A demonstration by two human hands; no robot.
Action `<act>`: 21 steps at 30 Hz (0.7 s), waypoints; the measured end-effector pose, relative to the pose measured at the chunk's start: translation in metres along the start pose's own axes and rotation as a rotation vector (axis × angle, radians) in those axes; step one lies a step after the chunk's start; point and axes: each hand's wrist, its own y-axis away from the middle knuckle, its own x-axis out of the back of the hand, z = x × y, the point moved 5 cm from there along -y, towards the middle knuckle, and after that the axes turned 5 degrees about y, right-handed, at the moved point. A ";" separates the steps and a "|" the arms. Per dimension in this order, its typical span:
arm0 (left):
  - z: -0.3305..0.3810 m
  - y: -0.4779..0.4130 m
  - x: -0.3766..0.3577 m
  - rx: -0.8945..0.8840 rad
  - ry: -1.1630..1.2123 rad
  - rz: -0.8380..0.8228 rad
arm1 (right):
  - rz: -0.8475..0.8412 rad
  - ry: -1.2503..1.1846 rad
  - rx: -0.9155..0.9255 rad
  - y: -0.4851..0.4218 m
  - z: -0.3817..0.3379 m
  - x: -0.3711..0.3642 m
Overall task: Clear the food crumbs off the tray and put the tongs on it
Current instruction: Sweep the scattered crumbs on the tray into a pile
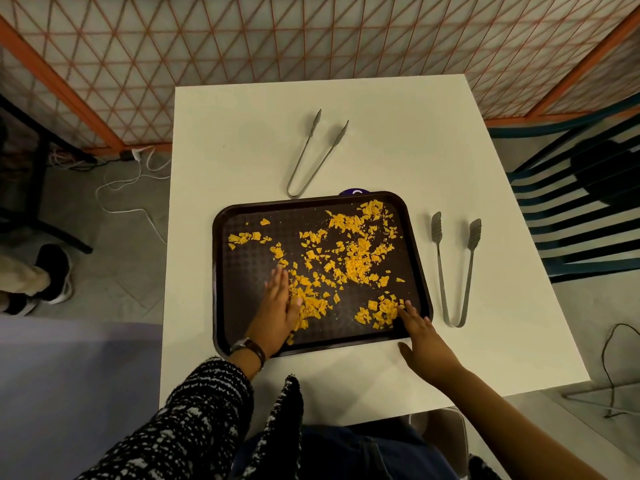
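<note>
A dark brown tray (242,271) lies on the white table (242,140), strewn with yellow-orange food crumbs (356,258). My left hand (278,311) rests flat on the tray's near left part, fingers together, its edge against a heap of crumbs. At the tray's near right corner my right hand (420,336) lies open, fingertips touching a small crumb pile (381,311). Thin metal tongs (313,157) lie on the table beyond the tray. Broader-tipped tongs (455,268) lie to the right of the tray.
A purple disc (353,192) peeks out from behind the tray's far edge. An orange lattice screen (311,36) stands behind the table. A dark slatted chair (581,209) is on the right. Cables (131,181) and another person's shoe (55,271) are on the floor at left.
</note>
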 end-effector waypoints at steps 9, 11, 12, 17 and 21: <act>-0.033 -0.044 0.052 0.192 -0.132 0.170 | 0.002 -0.006 -0.007 0.000 -0.001 0.002; -0.025 -0.042 0.038 0.125 -0.165 0.124 | 0.004 -0.006 -0.004 0.000 -0.001 0.001; -0.018 -0.039 0.030 0.080 -0.170 0.100 | 0.005 -0.003 -0.003 0.000 -0.001 0.001; 0.012 -0.025 -0.008 -0.051 -0.007 -0.079 | 0.010 0.002 -0.006 0.001 -0.001 0.001; 0.013 -0.036 0.028 -0.073 0.074 0.163 | 0.011 0.002 -0.008 0.000 -0.001 0.000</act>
